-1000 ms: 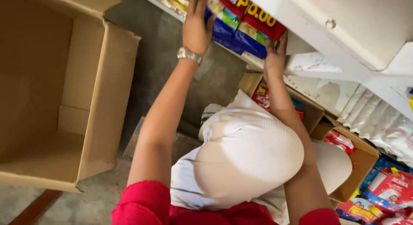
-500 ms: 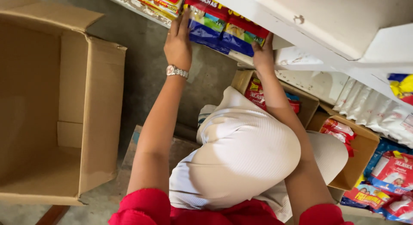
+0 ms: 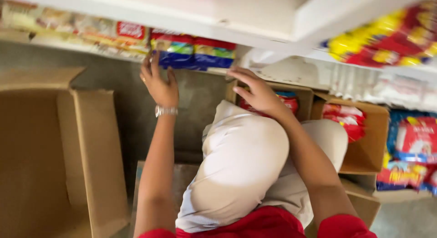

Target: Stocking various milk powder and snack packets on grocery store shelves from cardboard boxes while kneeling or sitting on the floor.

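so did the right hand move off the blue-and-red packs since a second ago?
Yes. The right hand has left the blue-and-red packs on the white shelf and pulled back below the shelf edge.

Your left hand (image 3: pixel 159 85) (silver watch on its wrist) reaches up with fingers spread; your right hand (image 3: pixel 257 93) hovers, grip loosely open.

My left hand (image 3: pixel 159 85) is lower than before, only its fingertips now touching the blue-and-red packets (image 3: pixel 193 51) on the white shelf (image 3: pixel 255 19). My right hand (image 3: pixel 257 92) has let go and hangs open below the shelf edge, off the packets.
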